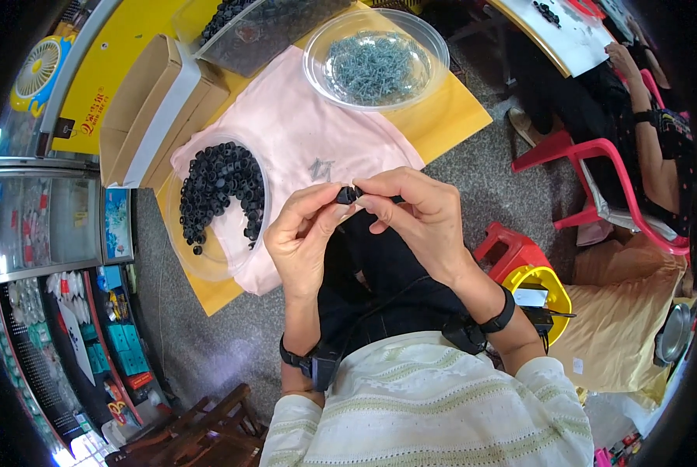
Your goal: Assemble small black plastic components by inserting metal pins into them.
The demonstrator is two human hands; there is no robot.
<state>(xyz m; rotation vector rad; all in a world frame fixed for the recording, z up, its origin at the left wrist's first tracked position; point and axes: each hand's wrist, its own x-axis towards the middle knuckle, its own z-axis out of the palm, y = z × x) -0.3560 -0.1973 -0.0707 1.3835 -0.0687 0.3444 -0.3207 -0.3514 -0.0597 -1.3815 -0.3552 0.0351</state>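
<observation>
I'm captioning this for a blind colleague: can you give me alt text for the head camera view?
Seen from above, a left hand and a right hand together pinch a small black part over a pink cloth. A clear bowl of black parts sits left, a clear bowl of grey screws beyond.

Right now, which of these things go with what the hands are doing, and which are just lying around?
In use:
left hand
right hand
small black part
bowl of black parts
bowl of grey screws
pink cloth

Lying about:
cardboard box
red stool
yellow fan
</observation>
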